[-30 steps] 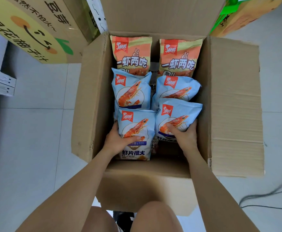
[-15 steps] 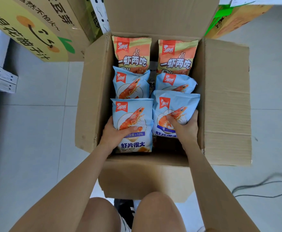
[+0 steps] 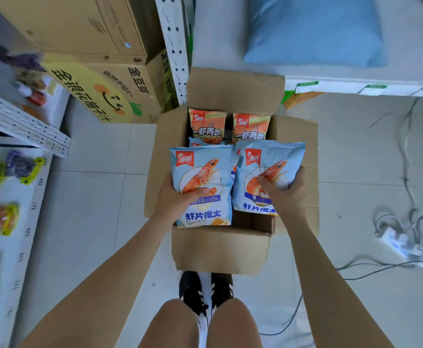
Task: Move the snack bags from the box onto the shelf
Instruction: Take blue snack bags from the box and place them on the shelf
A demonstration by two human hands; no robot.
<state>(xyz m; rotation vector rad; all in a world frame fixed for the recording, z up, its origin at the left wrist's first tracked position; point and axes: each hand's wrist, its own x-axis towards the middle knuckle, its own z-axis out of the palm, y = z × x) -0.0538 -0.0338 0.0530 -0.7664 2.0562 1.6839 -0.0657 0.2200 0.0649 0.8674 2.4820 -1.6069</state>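
Here the person holds one snack bag in each of the two hands, over the open mouth of the cardboard box [image 3: 220,249] on the tiled floor. The left hand [image 3: 177,199] grips the left blue bag [image 3: 200,164] by its left edge, with the thumb curled across the printed shrimp on the front. The right hand [image 3: 284,194] clasps the right blue bag [image 3: 268,159] from the right side, its thumb pressing into the front so the foil crumples there. The two bags stand upright, side by side, with their inner edges touching or nearly so. The right bag tilts slightly.

Farther back in the box, two orange bags [image 3: 206,126] stand upright against the far wall. The top of a third blue bag [image 3: 195,142] peeks out just in front of them, behind the left blue bag.

The shelf [image 3: 30,237] runs down the left side, with numbered labels along its front edge and blurred packets lying on it. Beyond the box stand a yellow printed carton [image 3: 99,96], a white perforated upright [image 3: 174,46] and a blue cushion [image 3: 313,28]. A power strip [image 3: 401,243] with tangled cables lies on the floor to the right. The person's knees and black shoes [image 3: 205,290] show just below the box.
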